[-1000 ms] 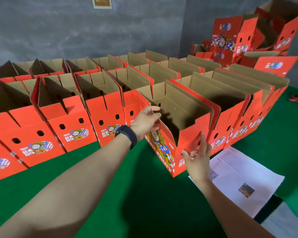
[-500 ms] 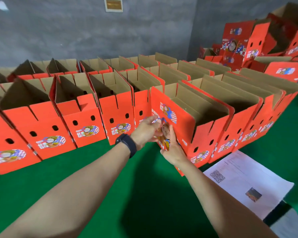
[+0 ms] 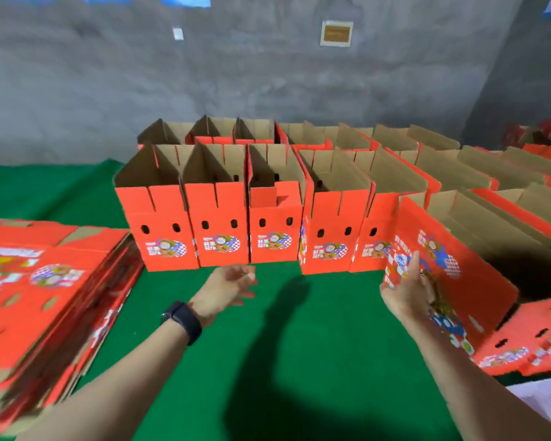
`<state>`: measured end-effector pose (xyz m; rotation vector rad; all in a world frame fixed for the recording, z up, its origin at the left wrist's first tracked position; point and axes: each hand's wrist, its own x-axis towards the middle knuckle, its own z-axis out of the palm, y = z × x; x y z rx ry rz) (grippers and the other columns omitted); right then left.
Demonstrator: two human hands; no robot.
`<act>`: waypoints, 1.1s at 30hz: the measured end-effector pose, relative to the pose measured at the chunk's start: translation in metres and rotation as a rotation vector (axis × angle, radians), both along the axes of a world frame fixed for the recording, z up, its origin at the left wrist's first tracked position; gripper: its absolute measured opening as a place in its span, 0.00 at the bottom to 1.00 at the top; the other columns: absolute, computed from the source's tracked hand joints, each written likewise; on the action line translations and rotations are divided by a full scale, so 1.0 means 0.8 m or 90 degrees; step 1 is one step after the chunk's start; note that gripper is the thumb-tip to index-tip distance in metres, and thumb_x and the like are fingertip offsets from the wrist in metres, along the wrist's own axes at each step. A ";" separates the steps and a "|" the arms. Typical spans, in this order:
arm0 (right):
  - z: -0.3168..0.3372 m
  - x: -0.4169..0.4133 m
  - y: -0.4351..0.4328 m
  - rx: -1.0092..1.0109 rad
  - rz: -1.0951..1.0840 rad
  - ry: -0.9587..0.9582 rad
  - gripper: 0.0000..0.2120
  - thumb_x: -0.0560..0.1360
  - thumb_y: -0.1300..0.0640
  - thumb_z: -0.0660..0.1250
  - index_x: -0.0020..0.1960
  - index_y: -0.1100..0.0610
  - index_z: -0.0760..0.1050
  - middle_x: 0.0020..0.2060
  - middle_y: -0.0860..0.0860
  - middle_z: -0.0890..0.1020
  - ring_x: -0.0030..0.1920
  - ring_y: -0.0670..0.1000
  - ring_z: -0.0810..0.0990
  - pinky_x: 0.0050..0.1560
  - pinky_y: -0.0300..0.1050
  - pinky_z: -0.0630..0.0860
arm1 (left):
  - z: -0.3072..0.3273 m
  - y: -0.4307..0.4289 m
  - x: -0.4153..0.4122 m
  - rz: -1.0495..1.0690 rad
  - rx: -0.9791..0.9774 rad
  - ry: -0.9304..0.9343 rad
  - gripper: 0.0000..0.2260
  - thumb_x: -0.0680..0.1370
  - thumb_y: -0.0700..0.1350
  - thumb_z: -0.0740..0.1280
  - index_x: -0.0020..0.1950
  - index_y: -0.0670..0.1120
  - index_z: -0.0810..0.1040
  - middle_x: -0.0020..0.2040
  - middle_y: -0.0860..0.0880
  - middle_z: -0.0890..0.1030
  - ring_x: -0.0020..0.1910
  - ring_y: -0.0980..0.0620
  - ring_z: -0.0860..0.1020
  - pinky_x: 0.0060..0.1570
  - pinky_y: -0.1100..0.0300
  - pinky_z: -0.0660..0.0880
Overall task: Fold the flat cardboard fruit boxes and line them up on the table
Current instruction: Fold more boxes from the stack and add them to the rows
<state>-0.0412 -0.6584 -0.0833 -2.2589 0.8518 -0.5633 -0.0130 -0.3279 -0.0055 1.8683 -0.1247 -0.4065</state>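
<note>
My right hand (image 3: 404, 291) lies flat, fingers straight, against the nearest box (image 3: 455, 265); its inside is dark, seemingly bare cardboard. My left hand (image 3: 226, 289) hangs loosely curled, holding nothing. Beyond both stand open-topped folded boxes (image 3: 217, 218); the flat stack (image 3: 45, 297) leftward is blurred, cut off

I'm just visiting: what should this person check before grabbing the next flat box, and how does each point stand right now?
1. Left hand free: ok, open, holds nothing.
2. Right hand off the rightmost box: not ok, its fingers touch the printed side.
3. Rightmost box square with the front row: not ok, it stands turned and juts forward.
4. Flat stack on hand at left: ok.
5. Top flat box lying loose: cannot tell, blurred.
</note>
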 end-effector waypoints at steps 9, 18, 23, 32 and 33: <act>0.027 0.072 0.310 -0.051 0.392 -0.001 0.33 0.75 0.63 0.66 0.76 0.59 0.57 0.71 0.58 0.69 0.69 0.59 0.69 0.70 0.49 0.63 | -0.015 0.230 -0.012 0.228 -0.048 -0.013 0.08 0.80 0.41 0.63 0.59 0.43 0.76 0.52 0.44 0.80 0.46 0.48 0.79 0.48 0.56 0.72; -0.017 0.083 0.640 -0.132 0.812 0.115 0.27 0.80 0.60 0.59 0.77 0.59 0.56 0.77 0.53 0.57 0.76 0.50 0.54 0.75 0.41 0.47 | -0.061 0.435 0.001 0.450 0.174 -0.117 0.11 0.79 0.36 0.61 0.59 0.41 0.78 0.60 0.44 0.80 0.57 0.47 0.78 0.53 0.58 0.71; -0.035 0.114 0.705 0.051 0.667 0.267 0.27 0.82 0.58 0.57 0.78 0.60 0.52 0.76 0.55 0.59 0.76 0.53 0.58 0.74 0.44 0.53 | -0.103 0.492 0.011 0.247 0.547 -0.080 0.29 0.79 0.53 0.61 0.77 0.48 0.54 0.79 0.47 0.51 0.77 0.48 0.53 0.73 0.49 0.54; -0.043 0.150 0.757 0.240 0.402 0.145 0.18 0.77 0.55 0.65 0.65 0.61 0.74 0.72 0.59 0.66 0.73 0.56 0.63 0.72 0.51 0.60 | -0.156 0.496 -0.023 0.106 0.696 -0.156 0.52 0.63 0.79 0.41 0.79 0.47 0.46 0.77 0.47 0.52 0.75 0.46 0.51 0.75 0.48 0.49; -0.039 0.150 0.763 0.216 0.410 0.086 0.17 0.77 0.55 0.65 0.64 0.59 0.74 0.73 0.58 0.64 0.75 0.54 0.59 0.74 0.49 0.57 | -0.156 0.497 -0.023 0.103 0.701 -0.154 0.53 0.62 0.79 0.40 0.78 0.47 0.46 0.77 0.47 0.52 0.75 0.46 0.51 0.75 0.48 0.49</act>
